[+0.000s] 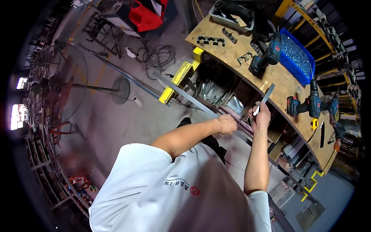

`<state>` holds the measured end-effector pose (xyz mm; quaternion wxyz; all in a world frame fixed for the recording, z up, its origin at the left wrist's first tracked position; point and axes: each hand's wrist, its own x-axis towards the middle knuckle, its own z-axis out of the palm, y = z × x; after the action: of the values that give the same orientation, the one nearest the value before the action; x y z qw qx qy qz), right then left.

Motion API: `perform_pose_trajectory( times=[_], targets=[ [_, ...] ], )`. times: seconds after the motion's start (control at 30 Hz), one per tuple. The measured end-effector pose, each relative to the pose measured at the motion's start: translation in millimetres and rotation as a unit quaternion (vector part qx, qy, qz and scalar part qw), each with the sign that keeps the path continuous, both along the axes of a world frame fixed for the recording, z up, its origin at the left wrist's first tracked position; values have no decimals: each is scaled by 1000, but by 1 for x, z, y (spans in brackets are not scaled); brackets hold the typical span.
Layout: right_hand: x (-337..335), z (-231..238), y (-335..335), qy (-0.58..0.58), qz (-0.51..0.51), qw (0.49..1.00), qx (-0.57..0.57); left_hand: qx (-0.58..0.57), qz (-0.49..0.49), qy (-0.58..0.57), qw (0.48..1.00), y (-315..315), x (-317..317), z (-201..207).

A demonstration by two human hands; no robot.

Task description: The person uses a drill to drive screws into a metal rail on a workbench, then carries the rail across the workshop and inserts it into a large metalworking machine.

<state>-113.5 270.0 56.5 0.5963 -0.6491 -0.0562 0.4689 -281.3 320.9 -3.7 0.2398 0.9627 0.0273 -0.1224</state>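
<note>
A long, narrow grey metal profile (195, 101) runs slantwise in front of me, resting at its far left on a yellow support (178, 80). My left hand (227, 124) is closed around it near the middle, thumb side hidden. Close by on the right, my right hand (261, 117) grips a flat grey metal strip (269, 92), held up at a slant beside the workbench edge. A pale end of the strip shows below the fingers. Whether the strip is a tool cannot be made out.
The wooden workbench (241, 69) carries cordless drills (270, 54), a blue bin of small screws (295, 56), a yellow tape measure (314, 123) and black brackets (210, 40). Shelves below hold offcuts (210, 92). Leftward stand a fan (62, 83) and coiled cable (160, 56).
</note>
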Motion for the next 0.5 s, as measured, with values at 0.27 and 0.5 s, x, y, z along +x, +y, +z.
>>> perform_pose_trajectory(
  times=[0.27, 0.5],
  targets=[
    [-113, 21, -60, -155, 32, 984, 78, 34, 171, -228, 958, 117, -132, -14],
    [-216, 25, -23, -474, 151, 866, -43, 179, 459, -207, 845, 261, -331, -32]
  ],
)
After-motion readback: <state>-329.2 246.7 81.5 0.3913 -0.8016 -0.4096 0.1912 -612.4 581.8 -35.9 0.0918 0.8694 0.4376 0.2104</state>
